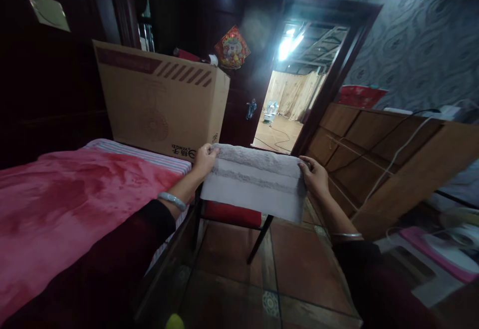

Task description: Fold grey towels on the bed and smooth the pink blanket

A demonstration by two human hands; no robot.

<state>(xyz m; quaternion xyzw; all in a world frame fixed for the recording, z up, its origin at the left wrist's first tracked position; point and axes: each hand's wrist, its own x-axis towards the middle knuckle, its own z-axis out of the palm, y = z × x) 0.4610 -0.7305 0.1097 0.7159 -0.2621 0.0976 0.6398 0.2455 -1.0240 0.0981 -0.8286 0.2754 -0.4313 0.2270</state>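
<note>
A grey towel with a fluffy darker band hangs stretched between my two hands, its lower edge loose. My left hand pinches the upper left corner. At the upper right corner, my right hand is closed on the cloth between thumb and fingers. Below and behind the towel stands a chair with a red seat and dark legs; the towel hides most of its back.
To the left lies a bed with a pink blanket. A large cardboard box stands behind it. An open doorway lies ahead. On the right are a wooden cabinet with cables and a pink-and-white object. Tiles cover the floor.
</note>
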